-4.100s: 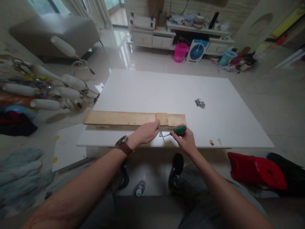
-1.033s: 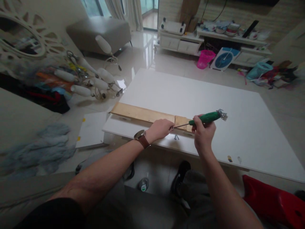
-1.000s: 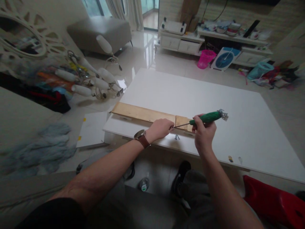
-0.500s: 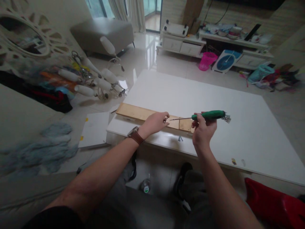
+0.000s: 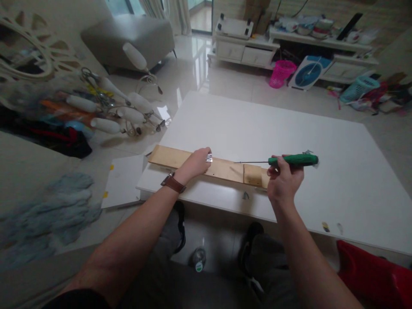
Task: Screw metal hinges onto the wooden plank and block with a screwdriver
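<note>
A long wooden plank point(image 5: 225, 169) lies along the near edge of the white table point(image 5: 289, 141). My left hand point(image 5: 195, 163), with a brown watch on the wrist, rests on the plank and pinches a small metal hinge point(image 5: 209, 158) at its fingertips. My right hand point(image 5: 283, 182) is closed round the green handle of a screwdriver point(image 5: 283, 161), held level above the plank, shaft pointing left. A few screws point(image 5: 245, 196) lie on the table just in front of the plank.
A red plastic object point(image 5: 373, 274) sits low at the right. A white lamp fixture with several bulbs point(image 5: 119, 113) lies on the floor to the left, beside a grey cloth point(image 5: 45, 214). A bottle point(image 5: 198, 259) stands between my feet under the table.
My left hand slid left along the plank and now shows the hinge. My right hand lifted the screwdriver off the plank and drew it right, level.
</note>
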Motion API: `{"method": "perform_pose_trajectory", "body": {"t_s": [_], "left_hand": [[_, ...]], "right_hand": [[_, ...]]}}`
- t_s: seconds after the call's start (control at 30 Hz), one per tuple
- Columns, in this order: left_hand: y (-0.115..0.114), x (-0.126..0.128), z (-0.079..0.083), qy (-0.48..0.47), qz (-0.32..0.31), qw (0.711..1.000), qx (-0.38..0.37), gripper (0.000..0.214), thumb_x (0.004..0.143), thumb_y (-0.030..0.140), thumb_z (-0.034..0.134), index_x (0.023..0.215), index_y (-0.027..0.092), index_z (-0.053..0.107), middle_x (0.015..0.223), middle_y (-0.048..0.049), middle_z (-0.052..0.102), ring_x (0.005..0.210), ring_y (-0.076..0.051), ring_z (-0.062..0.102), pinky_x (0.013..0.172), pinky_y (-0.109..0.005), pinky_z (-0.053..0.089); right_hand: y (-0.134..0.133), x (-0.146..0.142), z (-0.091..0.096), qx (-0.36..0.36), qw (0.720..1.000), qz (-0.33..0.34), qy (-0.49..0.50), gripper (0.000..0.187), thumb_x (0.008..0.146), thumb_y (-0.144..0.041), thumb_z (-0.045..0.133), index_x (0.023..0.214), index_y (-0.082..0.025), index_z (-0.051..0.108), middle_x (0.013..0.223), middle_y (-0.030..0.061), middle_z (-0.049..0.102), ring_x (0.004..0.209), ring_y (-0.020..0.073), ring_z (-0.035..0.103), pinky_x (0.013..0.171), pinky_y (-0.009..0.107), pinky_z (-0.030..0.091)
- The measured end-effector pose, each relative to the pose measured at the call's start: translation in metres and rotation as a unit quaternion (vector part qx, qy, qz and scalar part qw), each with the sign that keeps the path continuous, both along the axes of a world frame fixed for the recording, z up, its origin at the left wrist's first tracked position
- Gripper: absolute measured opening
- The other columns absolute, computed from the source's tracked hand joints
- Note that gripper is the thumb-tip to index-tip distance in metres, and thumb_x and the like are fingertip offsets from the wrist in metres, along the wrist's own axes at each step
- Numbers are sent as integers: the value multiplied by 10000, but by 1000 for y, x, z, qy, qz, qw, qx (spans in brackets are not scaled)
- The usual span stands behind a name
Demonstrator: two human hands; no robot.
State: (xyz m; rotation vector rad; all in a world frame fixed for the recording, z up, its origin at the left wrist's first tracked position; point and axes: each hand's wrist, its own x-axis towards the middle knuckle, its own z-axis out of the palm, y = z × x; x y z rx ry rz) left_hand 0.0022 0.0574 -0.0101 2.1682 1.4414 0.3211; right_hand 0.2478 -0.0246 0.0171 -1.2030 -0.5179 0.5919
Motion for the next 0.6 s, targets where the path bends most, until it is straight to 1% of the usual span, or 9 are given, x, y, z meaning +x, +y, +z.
{"method": "perform_pose_trajectory", "body": {"t_s": [0.17, 0.27, 0.4, 0.53, 0.6], "left_hand": [[-3, 8, -2, -12, -46, 998, -38, 243, 833, 52, 600, 1040, 161, 664, 975, -83, 745, 884, -215, 666, 797, -308, 496], [-5, 8, -2, -5, -56, 997, -44, 240, 846, 69, 611, 1063, 154, 672, 1025, -98, 751, 931, -228, 679, 838, -322, 511], [-8, 3, -5, 6, -55, 998, -27, 262, 865, 93, 625, 1117, 144, 679, 1080, -113, 733, 993, -242, 675, 926, -348, 528], [-12, -3, -8, 19, -43, 999, 3, 287, 894, 131, 614, 1170, 131, 689, 1123, -127, 680, 1038, -243, 657, 1001, -365, 529], [-13, -5, -8, 40, -41, 998, 16, 315, 879, 142, 636, 1186, 145, 705, 1130, -125, 656, 1075, -259, 637, 1033, -388, 522]], "right_hand": [[6, 1, -3, -17, 1000, -1, 25, 392, 619, -353, 828, 896, -227, 580, 756, -29, 722, 522, 86, 546, 410, 194, 360], [5, 1, -2, -14, 999, 1, 30, 397, 614, -340, 831, 900, -224, 582, 759, -23, 728, 522, 85, 548, 414, 191, 363], [2, 0, 0, -11, 999, 3, 31, 399, 610, -347, 832, 899, -224, 587, 756, -29, 721, 534, 91, 564, 414, 189, 367], [-2, -4, 1, -4, 999, 6, 32, 395, 611, -354, 832, 892, -228, 585, 758, -32, 714, 548, 97, 578, 413, 189, 367], [-5, -7, 2, 4, 1000, 7, 27, 380, 624, -340, 827, 895, -226, 586, 774, -27, 713, 549, 94, 575, 413, 191, 365]]}}
